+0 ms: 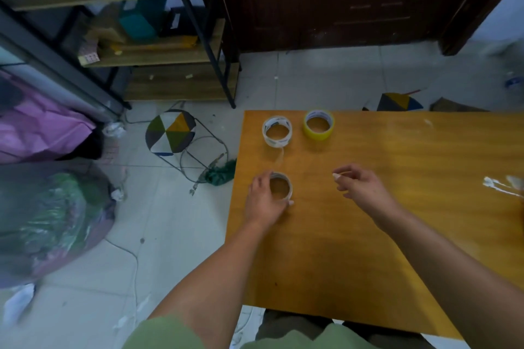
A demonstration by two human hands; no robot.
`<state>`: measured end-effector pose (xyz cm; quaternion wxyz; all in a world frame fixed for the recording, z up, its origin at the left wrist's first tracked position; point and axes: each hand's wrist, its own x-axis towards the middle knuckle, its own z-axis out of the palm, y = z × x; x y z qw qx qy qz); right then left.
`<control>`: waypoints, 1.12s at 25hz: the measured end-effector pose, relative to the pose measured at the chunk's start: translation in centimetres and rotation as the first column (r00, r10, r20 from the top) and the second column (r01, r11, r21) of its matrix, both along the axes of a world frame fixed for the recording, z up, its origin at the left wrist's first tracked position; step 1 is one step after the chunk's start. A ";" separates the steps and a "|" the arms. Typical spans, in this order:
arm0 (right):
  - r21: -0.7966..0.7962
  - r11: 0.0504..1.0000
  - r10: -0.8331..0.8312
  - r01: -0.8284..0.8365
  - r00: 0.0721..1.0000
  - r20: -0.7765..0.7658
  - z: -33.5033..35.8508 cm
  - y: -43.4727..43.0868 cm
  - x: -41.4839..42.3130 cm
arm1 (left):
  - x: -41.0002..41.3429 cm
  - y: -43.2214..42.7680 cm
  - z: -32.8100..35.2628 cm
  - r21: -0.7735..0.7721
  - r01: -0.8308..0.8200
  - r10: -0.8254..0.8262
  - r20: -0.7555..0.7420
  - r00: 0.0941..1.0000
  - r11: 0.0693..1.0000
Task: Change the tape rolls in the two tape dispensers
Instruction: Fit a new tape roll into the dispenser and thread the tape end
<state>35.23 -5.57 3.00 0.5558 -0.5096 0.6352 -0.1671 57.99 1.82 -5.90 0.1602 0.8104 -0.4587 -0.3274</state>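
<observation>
The left hand (265,201) hides the near-left side of 1 roll (280,186). The bench (368,249) runs off the right edge. A stool (398,102) shows only partly behind it. The whole view is blurred; shelf (147,56) items cannot be told.

Under the left fingers (262,181) and right fingers (344,171) lies an orange wooden table (368,249). Well right of the right fingers, a crumpled clear scrap (500,185) sticks to its top. Left of the left fingers, down on the tiled floor (175,224), lies a green cloth (222,173), with a patchwork stool (170,132) just beyond it. Far left of them sit a pink bag (42,127) and a clear sack (51,221). Beyond the fingers stand a shelf rack (158,56) holding a teal box (139,25), a dark door (340,0), and a second stool (397,102) past the table's far edge.
</observation>
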 end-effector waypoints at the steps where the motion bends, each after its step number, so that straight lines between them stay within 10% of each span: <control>1: 0.003 1.000 0.004 -0.004 1.000 0.000 -0.1 -0.1 0.6 | 0.2 0.0 -0.2 0.003 -0.001 0.001 -0.019 1.000 1.000; 10: 0.039 0.999 0.037 -0.037 0.999 -0.004 -0.4 -1.3 4.3 | 4.7 -6.3 1.3 -0.058 -0.259 0.248 -0.148 0.957 0.964; 22: 0.060 0.993 0.099 -0.105 0.991 0.094 -1.1 -4.5 9.4 | 5.4 -17.7 0.0 0.233 -0.324 0.352 -0.090 0.932 0.917; 28: 0.088 0.995 0.040 -0.050 0.993 0.110 -0.8 -4.6 8.8 | 5.1 -16.3 0.5 0.196 -0.552 0.586 -0.284 0.759 0.810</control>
